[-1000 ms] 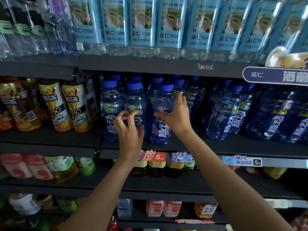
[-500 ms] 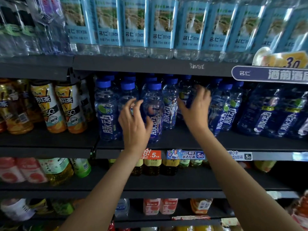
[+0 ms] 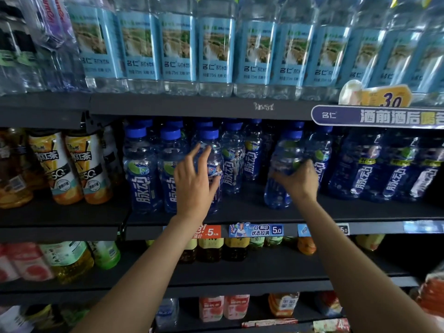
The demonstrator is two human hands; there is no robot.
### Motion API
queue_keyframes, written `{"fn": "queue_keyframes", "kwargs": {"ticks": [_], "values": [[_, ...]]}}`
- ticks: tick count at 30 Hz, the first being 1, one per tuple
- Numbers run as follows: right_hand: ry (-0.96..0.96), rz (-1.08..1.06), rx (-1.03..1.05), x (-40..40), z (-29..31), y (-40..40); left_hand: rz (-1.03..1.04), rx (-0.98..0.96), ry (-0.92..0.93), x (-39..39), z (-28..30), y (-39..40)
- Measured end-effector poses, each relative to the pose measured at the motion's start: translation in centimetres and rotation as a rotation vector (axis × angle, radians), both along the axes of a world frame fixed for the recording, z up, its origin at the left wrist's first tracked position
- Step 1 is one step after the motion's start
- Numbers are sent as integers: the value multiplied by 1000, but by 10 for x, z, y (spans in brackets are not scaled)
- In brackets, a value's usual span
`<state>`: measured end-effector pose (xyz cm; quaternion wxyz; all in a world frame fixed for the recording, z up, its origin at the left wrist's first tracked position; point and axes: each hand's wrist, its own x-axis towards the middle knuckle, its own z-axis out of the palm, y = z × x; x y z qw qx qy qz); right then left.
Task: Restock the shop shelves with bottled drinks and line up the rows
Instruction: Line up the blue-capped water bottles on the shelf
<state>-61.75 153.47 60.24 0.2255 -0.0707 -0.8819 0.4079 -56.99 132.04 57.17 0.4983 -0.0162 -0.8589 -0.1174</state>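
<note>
Our left hand (image 3: pixel 195 181) is raised to the middle shelf (image 3: pixel 240 213), its fingers spread and fairly straight, lying against the front of a blue-capped bottle (image 3: pixel 209 150) in the front row; we cannot tell whether the palm presses it or only touches. Two more blue-capped bottles (image 3: pixel 139 169) of the same drink stand upright just to its left, shoulder to shoulder. Our right hand (image 3: pixel 299 180) is further right on the same shelf, its fingers curled round the body of another blue bottle (image 3: pixel 280 179), which stands alone near the shelf's front edge, with a gap between it and the left group. Behind and to the right, darker blue bottles (image 3: pixel 360 171) fill the rest of that shelf. Orange-labelled tea bottles (image 3: pixel 72 164) stand at the far left of this level. On the shelf above we see a row of clear water bottles with pale blue labels (image 3: pixel 216 49). Price tags (image 3: pixel 257 230) hang along the middle shelf's front lip, and further bottles (image 3: pixel 211 248) stand on the shelves below.
</note>
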Motion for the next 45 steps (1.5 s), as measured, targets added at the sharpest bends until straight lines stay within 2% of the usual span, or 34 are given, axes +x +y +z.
{"fn": "queue_keyframes", "kwargs": {"ticks": [4,11,18,21,24,28,31,35,38,41,45], "values": [[0,145,-13,20,-6,-42,-12,-11,9,0,0,-2],[11,221,55,27,-5,-84,1,-16,2,0,-2,-1],[69,260,48,18,-13,-88,8,6,1,0,-1,2],[29,378,1,15,-14,-78,23,52,9,3,0,9],[28,486,-16,11,-14,-50,-1,92,91,7,1,27],[227,193,12,-10,-14,17,-131,35,94,2,-4,78],[142,11,-28,-37,-7,68,-173,16,23,-14,-12,126],[-49,102,-66,-80,-12,104,-56,138,-11,-27,-23,156],[-121,182,-107,-94,-19,107,47,123,-53,-25,-31,149],[-105,194,-99,-91,-23,105,90,72,-75,-23,-36,142],[-12,237,-53,-60,-33,101,114,177,13,-24,-38,143]]}}
